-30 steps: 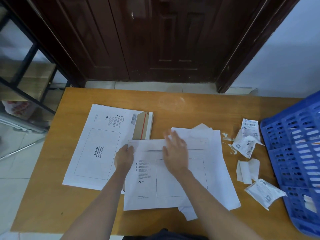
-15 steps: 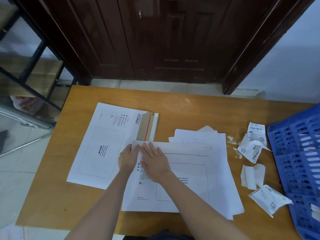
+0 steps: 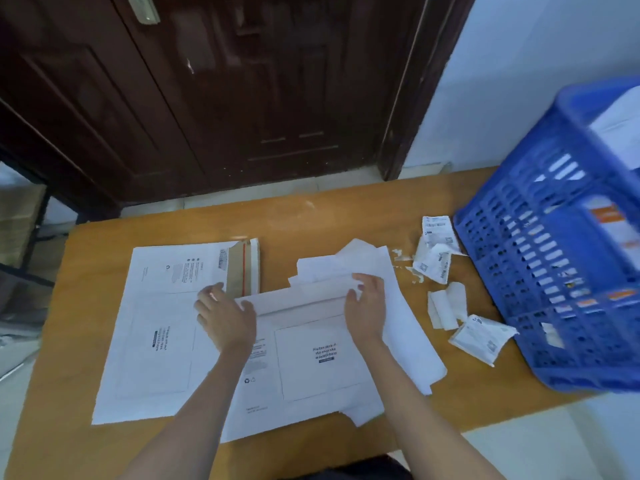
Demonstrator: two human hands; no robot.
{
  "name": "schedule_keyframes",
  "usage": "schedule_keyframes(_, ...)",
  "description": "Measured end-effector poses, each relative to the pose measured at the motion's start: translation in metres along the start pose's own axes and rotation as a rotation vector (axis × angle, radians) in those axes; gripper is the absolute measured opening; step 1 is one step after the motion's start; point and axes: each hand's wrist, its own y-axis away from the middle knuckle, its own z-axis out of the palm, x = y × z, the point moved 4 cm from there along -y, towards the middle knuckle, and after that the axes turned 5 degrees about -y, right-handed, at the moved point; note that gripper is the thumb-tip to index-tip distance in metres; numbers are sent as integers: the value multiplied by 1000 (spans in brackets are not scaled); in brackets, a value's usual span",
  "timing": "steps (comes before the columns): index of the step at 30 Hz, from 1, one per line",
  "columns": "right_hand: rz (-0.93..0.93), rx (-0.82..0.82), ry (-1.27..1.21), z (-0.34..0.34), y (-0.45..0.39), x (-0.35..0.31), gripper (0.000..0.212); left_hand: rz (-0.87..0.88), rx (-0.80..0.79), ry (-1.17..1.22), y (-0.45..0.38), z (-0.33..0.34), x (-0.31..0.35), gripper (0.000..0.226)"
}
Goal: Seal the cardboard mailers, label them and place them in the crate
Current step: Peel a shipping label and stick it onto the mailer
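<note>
Hands lay flat on the front mailer (image 3: pixel 311 358) at the bench's (image 3: pixel 86 445) near edge: the left hand (image 3: pixel 225 318) pressed its left flap corner with fingers spread, the right hand (image 3: pixel 367 308) rested on the flap's right end, fingers loosely bent, gripping nothing. A second mailer (image 3: pixel 159 327) lay alongside toward the left edge, flap open. The blue crate (image 3: pixel 554 289) stood at the right edge, crumpled label backings (image 3: pixel 436 258) beside it.

Soft, even daylight on my feed, faint shadows, motion blur across the blue slatted plastic crate (image 3: pixel 554 271), wide-angle bowing at the edges.
</note>
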Motion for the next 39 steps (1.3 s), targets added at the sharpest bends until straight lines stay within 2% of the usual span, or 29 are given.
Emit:
schedule_keyframes(4, 80, 169, 75, -52, -24, 30, 35, 250, -103, 226, 18, 11, 81, 34)
schedule_keyframes(7, 169, 195, 171, -90, -49, 41, 41, 337, -382, 383, 40, 29, 139, 26)
schedule_keyframes(9, 238, 125, 359, -110, -64, 47, 43, 357, -628, 412, 58, 47, 171, 22)
schedule_keyframes(11, 339, 33, 460, -122, -75, 56, 53, 366, -809, 418, 77, 56, 194, 25)
schedule_keyframes(13, 430, -84, 498, -128, -81, 65, 58, 362, -918, 429, 96, 59, 213, 30)
schedule_keyframes(15, 438, -196, 575, -129, -85, 70, 56, 350, -974, 467, 107, 62, 225, 29)
schedule_keyframes(18, 414, -183, 475, -132, -84, 73, 50, 355, -984, 480, 111, 69, 237, 32)
schedule_keyframes(21, 369, 80, 132, -140, -75, 73, 43, 257, -912, 534, 106, 75, 243, 41)
schedule_keyframes(23, 310, 247, -52, -145, -65, 71, 38, 108, -872, 656, 102, 77, 246, 39)
schedule_keyframes(25, 208, 304, -77, -146, -56, 64, 33, -9, -852, 740, 100, 78, 248, 39)
schedule_keyframes(28, 91, 371, -97, -145, -47, 52, 29, -93, -803, 810, 99, 71, 247, 34)
schedule_keyframes(32, 98, 401, -124, -135, -41, 41, 30, -112, -709, 851, 86, 52, 229, 2)
schedule_keyframes(34, 105, 389, -88, -125, -39, 35, 37, -109, -716, 845, 78, 47, 215, 10)
schedule_keyframes(36, 94, 376, -84, -115, -38, 27, 41, -135, -756, 851, 74, 39, 203, 9)
schedule_keyframes(39, 37, 319, -149, -100, -30, 14, 41, -220, -797, 819, 68, 32, 185, 34)
